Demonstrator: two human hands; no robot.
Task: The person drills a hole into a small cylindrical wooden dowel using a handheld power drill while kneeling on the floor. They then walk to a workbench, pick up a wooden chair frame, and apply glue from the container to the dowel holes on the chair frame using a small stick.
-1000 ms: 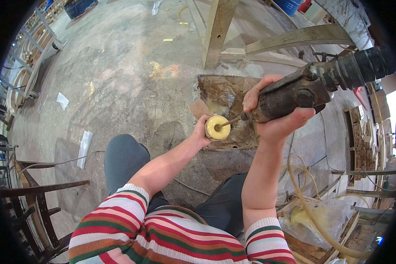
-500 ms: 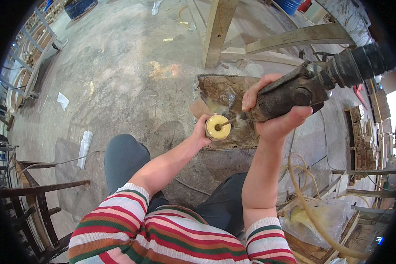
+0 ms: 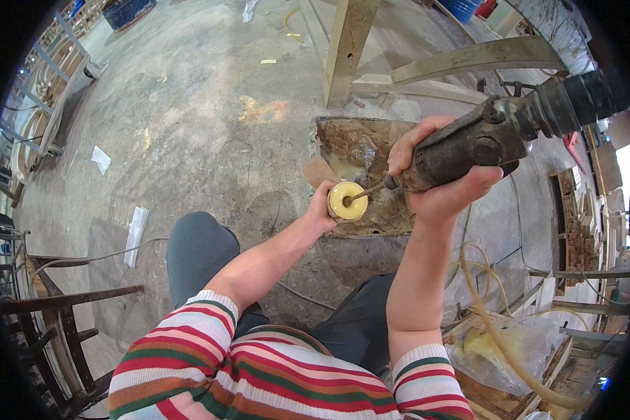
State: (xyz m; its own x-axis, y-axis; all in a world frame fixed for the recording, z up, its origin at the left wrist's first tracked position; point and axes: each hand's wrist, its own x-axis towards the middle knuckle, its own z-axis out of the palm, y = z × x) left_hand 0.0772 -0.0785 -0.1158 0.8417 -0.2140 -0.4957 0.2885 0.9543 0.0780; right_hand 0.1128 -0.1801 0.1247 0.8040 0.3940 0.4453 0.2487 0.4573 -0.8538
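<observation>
My left hand [image 3: 321, 208] is closed round a small round container [image 3: 339, 219] of glossy yellow liquid [image 3: 355, 194]. A thin metal rod [image 3: 372, 191] slants into the liquid, which dips round it; its lower end is hidden. The rod comes out of the nose of a worn, dark power drill [image 3: 449, 155], which lies tilted across my right hand [image 3: 441, 190]. Fingers and thumb of that hand wrap the drill body from both sides. A ribbed black part [image 3: 581, 98] of the drill reaches to the upper right.
A brown board [image 3: 336, 143] lies on the concrete floor beyond the container. A wooden frame [image 3: 348, 52] stands further off. Dark wooden legs [image 3: 66, 329] are at the left. To the right are a tan hose [image 3: 493, 325], cables, a plastic bag [image 3: 532, 343] and stacked wood [image 3: 577, 217].
The drill has shifted slightly to the right, and more of the rod shows above the yellow liquid. My left hand and the container stay almost in place.
</observation>
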